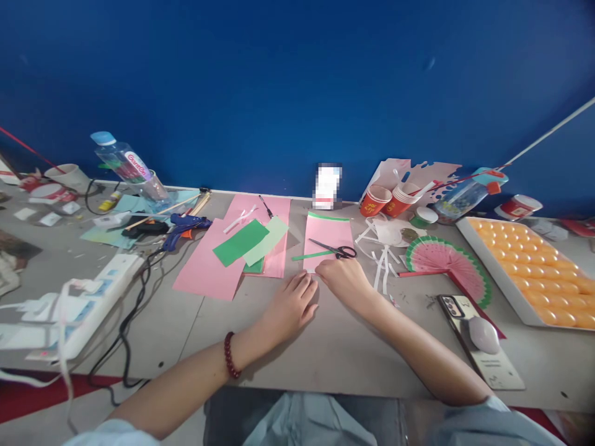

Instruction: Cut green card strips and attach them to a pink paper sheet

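Note:
A pink paper sheet [320,234] with a green strip along its far edge lies before me. My left hand [290,306], a dark red bead bracelet at the wrist, lies with fingers stretched toward the sheet's near edge. At that edge my right hand [341,279] is closed, fingertips pressed down; what they pinch is hidden. A narrow white strip [310,271] shows between the hands. Black-handled scissors [343,251] rest on the sheet beyond my right hand. Beside them a loose green paper strip [313,255] crosses the sheet's left side.
To the left are pink sheets [209,266], green paper [240,241], a blue glue gun [181,230] and a power strip [100,303]. On the right lie a pink-green paper fan [446,263], phone [481,341] and orange-filled tray [534,266]. Red paper cups [375,199] stand behind.

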`<state>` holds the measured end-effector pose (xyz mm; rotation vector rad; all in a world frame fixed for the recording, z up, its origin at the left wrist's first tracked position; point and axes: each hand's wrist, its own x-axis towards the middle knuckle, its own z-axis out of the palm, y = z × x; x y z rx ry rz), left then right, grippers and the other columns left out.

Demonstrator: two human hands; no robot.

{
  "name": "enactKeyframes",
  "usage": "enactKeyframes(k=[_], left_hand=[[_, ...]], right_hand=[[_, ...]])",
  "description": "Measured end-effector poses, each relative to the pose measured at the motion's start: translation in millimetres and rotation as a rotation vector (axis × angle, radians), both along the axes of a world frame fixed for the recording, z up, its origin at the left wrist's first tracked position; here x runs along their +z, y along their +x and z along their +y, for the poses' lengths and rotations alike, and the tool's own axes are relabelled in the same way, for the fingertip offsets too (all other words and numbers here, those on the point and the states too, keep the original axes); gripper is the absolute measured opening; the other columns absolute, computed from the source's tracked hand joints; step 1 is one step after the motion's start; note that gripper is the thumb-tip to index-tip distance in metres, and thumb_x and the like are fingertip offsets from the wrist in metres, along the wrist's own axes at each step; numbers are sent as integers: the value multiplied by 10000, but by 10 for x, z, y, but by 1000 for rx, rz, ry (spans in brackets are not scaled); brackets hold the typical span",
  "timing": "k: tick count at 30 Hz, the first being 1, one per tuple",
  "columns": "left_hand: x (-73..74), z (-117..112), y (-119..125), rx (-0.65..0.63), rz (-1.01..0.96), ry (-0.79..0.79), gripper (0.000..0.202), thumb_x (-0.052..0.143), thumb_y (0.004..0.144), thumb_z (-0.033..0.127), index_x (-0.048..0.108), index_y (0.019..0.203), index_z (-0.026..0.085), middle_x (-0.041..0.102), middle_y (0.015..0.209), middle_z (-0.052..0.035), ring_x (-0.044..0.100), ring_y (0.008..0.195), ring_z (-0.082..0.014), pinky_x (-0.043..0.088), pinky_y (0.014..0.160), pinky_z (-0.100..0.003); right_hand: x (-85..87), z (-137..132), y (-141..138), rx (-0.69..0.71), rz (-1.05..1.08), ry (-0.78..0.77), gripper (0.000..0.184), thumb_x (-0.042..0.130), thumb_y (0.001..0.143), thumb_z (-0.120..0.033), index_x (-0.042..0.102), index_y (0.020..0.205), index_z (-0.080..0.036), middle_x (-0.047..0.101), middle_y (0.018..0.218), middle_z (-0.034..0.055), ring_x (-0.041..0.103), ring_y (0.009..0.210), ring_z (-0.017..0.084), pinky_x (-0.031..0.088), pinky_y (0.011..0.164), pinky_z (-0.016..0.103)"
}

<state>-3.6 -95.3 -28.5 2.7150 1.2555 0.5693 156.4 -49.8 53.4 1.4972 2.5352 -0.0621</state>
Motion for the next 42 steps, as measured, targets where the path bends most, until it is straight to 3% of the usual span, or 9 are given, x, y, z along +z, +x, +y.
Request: enactKeyframes(k=[15,23,28,42], left_hand=[[27,21,-20,-17,19,-22,398,518,871,242,457,1256,167,556,1251,-149,475,1244,-289,409,1038,-448],[2,22,-32,23,45,8,434,551,857,288,463,1250,125,534,1265,-196,547,1141,-312,468,958,-456],[-43,42,-54,15,3,20,524,556,845,304,419,1300,84,513,1334,-210,518,1205,-321,454,981,-463],[-91,53,-57,25,-52,-20,529,556,833,300,442,1309,102,517,1356,-191,498,1250,-310,434,1011,-462]], right_hand=[[-6,7,6,-2,-17,-6,221,495,861,-98,693,783,-154,710,814,100,655,702,175,300,527,242],[-19,10,11,17,-38,2,220,500,835,-60,701,801,-144,713,824,118,663,723,184,346,559,240],[-23,17,12,37,-43,-8,231,490,861,-81,705,804,-143,720,851,127,671,738,194,371,584,243],[-26,25,8,43,-68,-11,216,483,875,-81,691,846,-132,725,865,135,690,785,221,397,604,258]])
